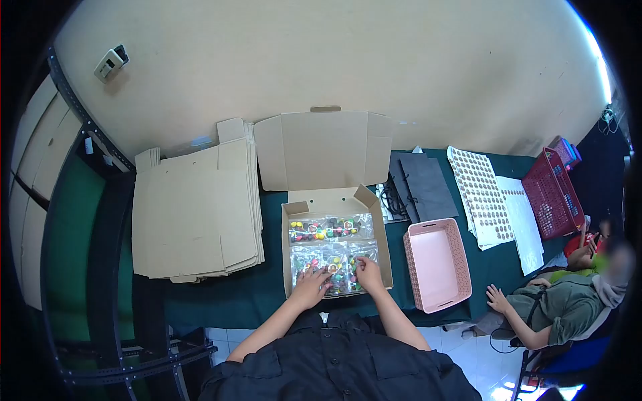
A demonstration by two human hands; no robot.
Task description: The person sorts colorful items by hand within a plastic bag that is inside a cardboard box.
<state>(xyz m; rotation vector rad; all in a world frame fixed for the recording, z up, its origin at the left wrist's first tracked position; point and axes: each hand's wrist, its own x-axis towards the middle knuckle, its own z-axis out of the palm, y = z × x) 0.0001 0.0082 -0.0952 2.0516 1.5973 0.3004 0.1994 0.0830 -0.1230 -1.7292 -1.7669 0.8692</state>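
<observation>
An open cardboard box point(383, 257) stands in front of me with its lid raised against the wall. Inside it lie clear packets point(324, 229) of small round pieces in many colours, arranged in rows; their exact kind is too small to make out. My left hand point(311, 286) rests on the packets in the near row, left of the middle, with its fingers spread. At the right side of that row, my right hand point(370, 275) has its fingers bent and closed on a packet. The hands partly cover the near row.
Flat cardboard boxes point(194, 207) are stacked at left. To the right are a pink basket point(409, 267), black paper bags point(428, 187), sticker sheets point(481, 197) and a dark red basket point(552, 194). A seated person's hand point(498, 299) touches the table's right end.
</observation>
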